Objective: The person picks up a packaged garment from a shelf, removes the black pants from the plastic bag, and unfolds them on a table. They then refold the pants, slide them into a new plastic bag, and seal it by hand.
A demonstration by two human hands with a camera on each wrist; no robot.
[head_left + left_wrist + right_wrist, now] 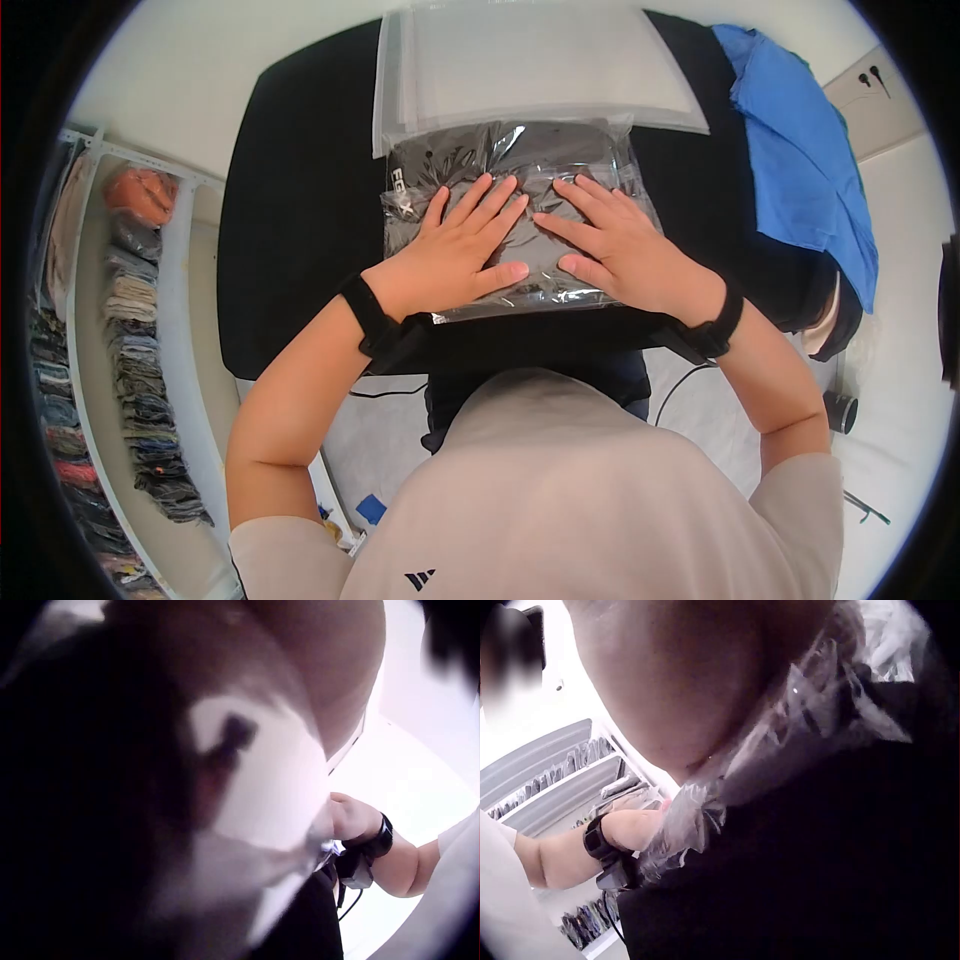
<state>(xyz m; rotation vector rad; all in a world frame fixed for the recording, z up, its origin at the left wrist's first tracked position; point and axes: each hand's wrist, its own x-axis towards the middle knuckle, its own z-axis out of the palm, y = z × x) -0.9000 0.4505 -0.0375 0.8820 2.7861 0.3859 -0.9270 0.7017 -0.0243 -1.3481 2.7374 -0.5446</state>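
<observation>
A dark folded item in a clear plastic bag [520,245] lies on the black table, with white lettering near its left side. The left hand [455,245] rests flat on its left half, fingers spread and straight. On the right half lies the right hand [625,240], also flat with fingers spread. The thumbs point toward each other without touching. In the right wrist view, crinkled clear plastic [697,817] shows under and beside the hands. The left wrist view is mostly dark and blurred.
Behind the bag lies a stack of translucent plastic sheets [540,70]. Blue cloth [800,150] hangs over the right end of the black table [290,200]. Shelves with folded, bagged garments [140,380] stand at the left. Cables hang below the table's front edge.
</observation>
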